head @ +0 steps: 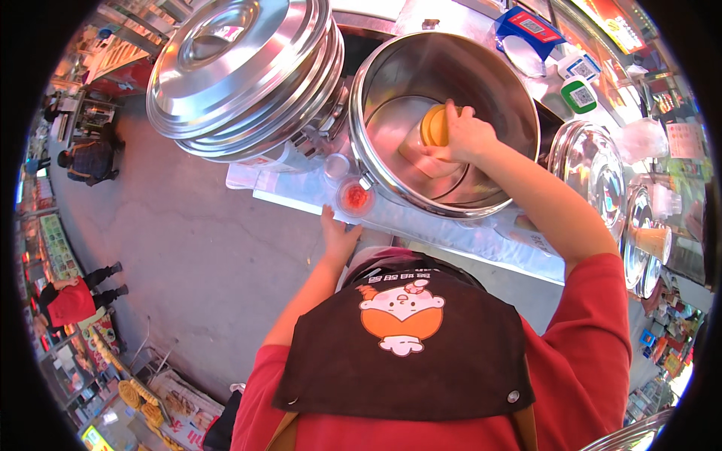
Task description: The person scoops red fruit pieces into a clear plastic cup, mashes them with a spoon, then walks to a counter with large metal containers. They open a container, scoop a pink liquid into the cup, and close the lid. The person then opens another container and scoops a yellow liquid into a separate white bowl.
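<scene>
My right hand (471, 132) reaches down inside a wide, deep stainless steel pot (507, 73), its fingers closed around a small stack of round yellow pieces (434, 127). What these pieces are cannot be told. The pot's inner wall and floor show bare metal around them. My left hand (340, 234) is beside the counter's front edge with its fingers apart, just below a clear cup of red chopped food (356, 196). A second small round container (337, 166) stands behind that cup, against the pot.
Stacked steel lids (237, 73) top a vessel on the left. More steel lids (589, 169) lie at the right, near a wooden-looking cup (654, 237). Code stands (578, 96) are behind. People (70, 301) are across the walkway at far left.
</scene>
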